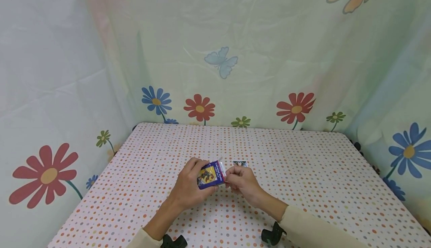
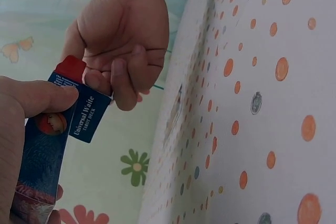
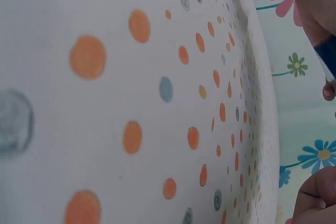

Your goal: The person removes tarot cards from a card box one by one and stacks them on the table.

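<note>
Left hand [image 1: 188, 185] curled round a blue tarot box [image 1: 208, 176], spread only to the box's width: fingers over the far edge, thumb along the near one. Beige left sleeve [image 1: 145, 239] behind that wrist, black left mount [image 1: 175, 241] beside it. Box sits in the left hand's grip, tilted, held above the dotted tablecloth [image 1: 303, 180]; one end points at the other hand. Yellow picture panel and white lettering face up between the hands. Left wrist view: thumb presses the narrow blue side, orange face disc [image 2: 51, 124] just beside it; a panel [image 2: 86, 116] reading "Universal Waite Tarot Deck" angles out past the thumb, red tab [image 2: 70, 69] at the box end. Right hand [image 1: 245, 183] nearly closed, thumb and fingers pinching at that end; exact fingertip contact is partly hidden. Right wrist view catches only pieces of both hands at its edge. Patterned card [image 1: 240, 163] lies on the cloth just beyond the right hand's knuckles, partly covered by them. Black right mount [image 1: 272, 235] and beige right sleeve [image 1: 313, 225] behind the right wrist. Blue flower [image 1: 409, 152] on the curtain, well off to the right hand's right.
</note>
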### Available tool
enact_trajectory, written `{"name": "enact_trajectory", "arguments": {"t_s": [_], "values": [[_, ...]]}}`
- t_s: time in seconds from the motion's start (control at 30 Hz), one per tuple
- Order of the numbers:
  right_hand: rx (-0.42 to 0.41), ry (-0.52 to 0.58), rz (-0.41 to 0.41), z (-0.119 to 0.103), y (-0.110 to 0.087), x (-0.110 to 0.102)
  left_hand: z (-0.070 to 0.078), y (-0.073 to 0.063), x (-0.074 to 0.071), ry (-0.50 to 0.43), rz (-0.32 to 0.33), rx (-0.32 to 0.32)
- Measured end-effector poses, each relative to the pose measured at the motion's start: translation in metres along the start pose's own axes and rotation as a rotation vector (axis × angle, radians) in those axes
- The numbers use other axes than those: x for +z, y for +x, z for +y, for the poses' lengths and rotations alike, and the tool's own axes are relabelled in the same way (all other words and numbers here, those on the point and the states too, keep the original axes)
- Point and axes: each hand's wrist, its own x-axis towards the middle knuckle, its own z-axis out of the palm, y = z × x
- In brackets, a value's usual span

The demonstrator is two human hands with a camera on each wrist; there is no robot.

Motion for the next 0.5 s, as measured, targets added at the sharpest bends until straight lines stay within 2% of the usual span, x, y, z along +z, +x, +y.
{"name": "enact_trajectory", "arguments": {"t_s": [0.2, 0.5], "values": [[0.009, 0.064, -0.009, 0.0012, -0.0006, -0.0002, 0.0006, 0.0004, 0.0003, 0.009, 0.004, -0.002], [0.039, 0.064, 0.089, 0.0025, -0.0012, 0.0008, -0.0005, -0.0008, 0.0006, 0.011, 0.013, -0.008]]}}
